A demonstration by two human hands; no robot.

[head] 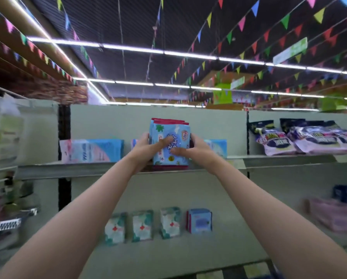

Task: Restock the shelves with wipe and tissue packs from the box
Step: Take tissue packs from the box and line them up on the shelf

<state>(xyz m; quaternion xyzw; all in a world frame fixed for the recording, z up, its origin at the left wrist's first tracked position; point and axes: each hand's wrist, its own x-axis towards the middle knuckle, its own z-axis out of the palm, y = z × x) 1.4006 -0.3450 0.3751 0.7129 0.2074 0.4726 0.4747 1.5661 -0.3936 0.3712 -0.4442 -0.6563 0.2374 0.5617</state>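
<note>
A blue pack with red edges (172, 129) stands upright at the front of the top shelf (84, 170). More than one such pack seems pressed together there. My left hand (148, 148) grips its left side with the thumb across the printed front. My right hand (192, 148) grips the right side, thumb also on the front. Both arms reach up from below. The box is not in view.
Light blue packs (94, 150) lie left of my hands and another (216, 146) right, on the same shelf. Purple bags (309, 137) fill the right bay. On the lower shelf stand three white-green packs (142, 225) and a blue one (199, 220).
</note>
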